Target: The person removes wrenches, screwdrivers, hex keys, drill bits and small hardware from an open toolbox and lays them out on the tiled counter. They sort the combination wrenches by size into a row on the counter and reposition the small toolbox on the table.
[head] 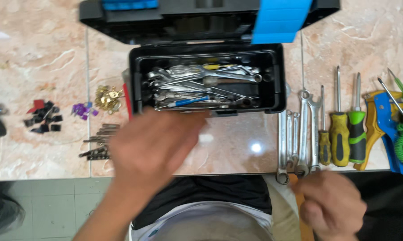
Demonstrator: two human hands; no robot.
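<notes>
The left hand [154, 145] hovers blurred in the lower middle of the frame, just below the open black toolbox [277, 96] that sits at upper centre on the marble tabletop [232, 143]. Its grip looks loosely spread with nothing in it, the fingertips almost at the box's near wall. The box is filled with a heap of steel wrenches [201, 85].

The right hand [330, 203] is at the lower right, also blurred, beside the near edge of the tabletop. Its fingers are curled, and whether the grip pinches anything cannot be told. Directly above it lies a row of wrenches [297, 138], their lower ends just beside the fingertips.

To the right of that row lie a small yellow screwdriver [325, 145], a larger yellow-handled one [339, 136], a green-handled one [356, 134] and a yellow-and-blue pliers-like tool [382, 120].

Left of the box lie brass fittings [107, 98], purple bits [82, 110], black and red clips [43, 117] and dark drill bits [99, 143].
</notes>
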